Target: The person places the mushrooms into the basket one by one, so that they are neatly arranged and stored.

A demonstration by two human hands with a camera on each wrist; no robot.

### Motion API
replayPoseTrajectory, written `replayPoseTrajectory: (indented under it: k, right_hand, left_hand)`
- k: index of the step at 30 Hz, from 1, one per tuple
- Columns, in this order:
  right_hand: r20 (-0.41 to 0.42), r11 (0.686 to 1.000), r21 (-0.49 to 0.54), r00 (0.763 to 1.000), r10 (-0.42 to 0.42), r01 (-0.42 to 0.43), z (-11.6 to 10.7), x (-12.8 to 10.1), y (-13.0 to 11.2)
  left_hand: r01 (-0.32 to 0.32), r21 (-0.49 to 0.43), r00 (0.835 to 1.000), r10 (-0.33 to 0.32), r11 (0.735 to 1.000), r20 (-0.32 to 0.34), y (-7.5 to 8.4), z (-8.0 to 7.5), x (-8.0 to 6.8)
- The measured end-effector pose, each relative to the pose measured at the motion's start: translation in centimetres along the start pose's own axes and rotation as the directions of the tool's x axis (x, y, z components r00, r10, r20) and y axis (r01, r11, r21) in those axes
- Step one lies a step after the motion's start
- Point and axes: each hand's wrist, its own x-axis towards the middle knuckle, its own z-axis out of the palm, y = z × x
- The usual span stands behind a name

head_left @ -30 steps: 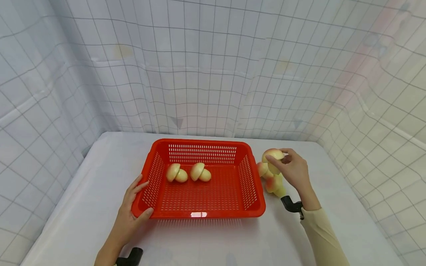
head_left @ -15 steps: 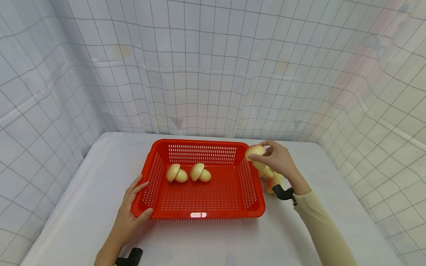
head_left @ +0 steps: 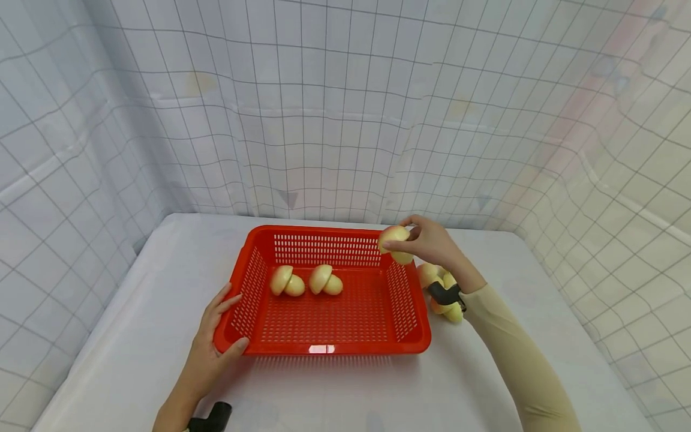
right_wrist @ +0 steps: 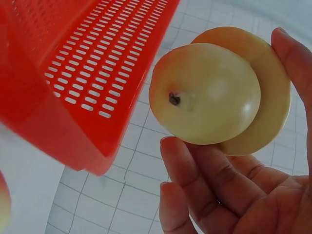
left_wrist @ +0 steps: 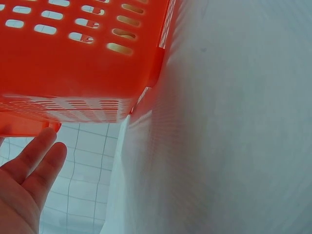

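Note:
My right hand pinches a toy mushroom above the back right corner of the red basket. In the right wrist view the mushroom turns its rounded, pale yellow stem with a dark spot toward the camera. Its wider cap lies behind, between thumb and fingers. Inside the basket, toward the left, are two more yellow mushrooms, both lying on their sides. My left hand rests at the basket's front left corner, thumb on the front rim and fairly straight fingers along the left rim.
Several mushrooms with reddish tints lie in a group just outside the basket's right wall, partly hidden under the right wrist's camera mount. A white cloth covers the table. Checked curtains hang behind and on both sides.
My right hand has carried its mushroom leftward and up, from over the group on the right to the basket's back right corner. The left hand and the basket have stayed in place.

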Motion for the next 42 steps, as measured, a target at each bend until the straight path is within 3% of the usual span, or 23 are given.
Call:
replayPoseTrajectory:
  k: [7,20,35,42]
  right_hand:
    - [0.044,1.000,-0.013,0.999,-0.007,0.007,0.3,1.0,-0.9]
    - [0.142,0.999,-0.021,0.989,-0.035,0.039,1.9,2.6,-1.5]
    - [0.223,0.989,-0.128,0.974,-0.047,0.077,3.6,4.0,-2.1]
    - [0.276,0.985,-0.166,0.961,-0.008,0.056,4.4,4.8,-1.8]
  left_hand:
    - [-0.044,0.016,0.999,0.044,0.999,-0.017,0.0,0.0,0.0]
    - [-0.037,0.013,0.999,0.038,0.999,-0.020,0.0,-0.1,0.0]
    - [-0.033,0.011,0.999,0.033,0.999,-0.005,-0.1,0.0,0.0]
    - [-0.052,0.010,0.998,0.053,0.999,-0.022,-0.1,0.1,0.0]
